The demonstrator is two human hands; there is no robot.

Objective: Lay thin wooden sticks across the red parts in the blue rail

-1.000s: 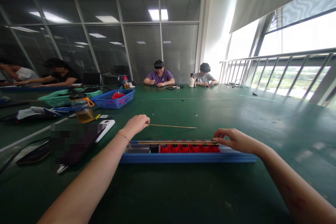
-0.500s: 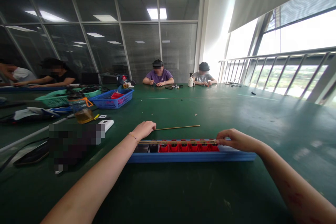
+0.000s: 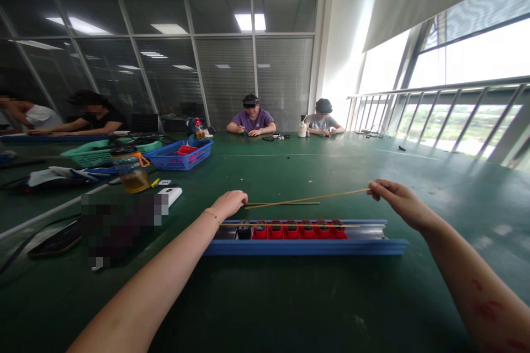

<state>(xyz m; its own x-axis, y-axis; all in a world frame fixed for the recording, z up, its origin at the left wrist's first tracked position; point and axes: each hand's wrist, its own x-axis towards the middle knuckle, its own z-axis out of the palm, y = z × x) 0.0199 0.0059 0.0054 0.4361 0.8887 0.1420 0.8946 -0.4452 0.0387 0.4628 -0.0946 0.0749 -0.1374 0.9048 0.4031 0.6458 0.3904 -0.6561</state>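
My right hand (image 3: 387, 197) pinches the right end of a long thin stick (image 3: 331, 194), which slants down leftward over the table. My left hand (image 3: 230, 204) is curled, fingers closed, at the left end of another thin stick (image 3: 298, 203); its fingertips are partly hidden. The two sticks cross near this hand. In front of me lies a long blue rail-like channel (image 3: 304, 247) with a silvery inside. It holds a row of several red blocks with dark tops (image 3: 292, 230) and a black block (image 3: 243, 230) at their left. A third stick (image 3: 353, 226) rests lengthwise across them.
Left of me are a blue basket (image 3: 182, 161), a green basket (image 3: 85, 158), a bottle of amber liquid (image 3: 134, 176) and a white device (image 3: 171, 196). Two people sit across the green table (image 3: 265, 309), others at far left. A white bottle (image 3: 302, 130) stands far off.
My right hand has risen from the channel, moving right and away with one stick. The stick at my left hand has swung slightly toward me; that hand has hardly moved.
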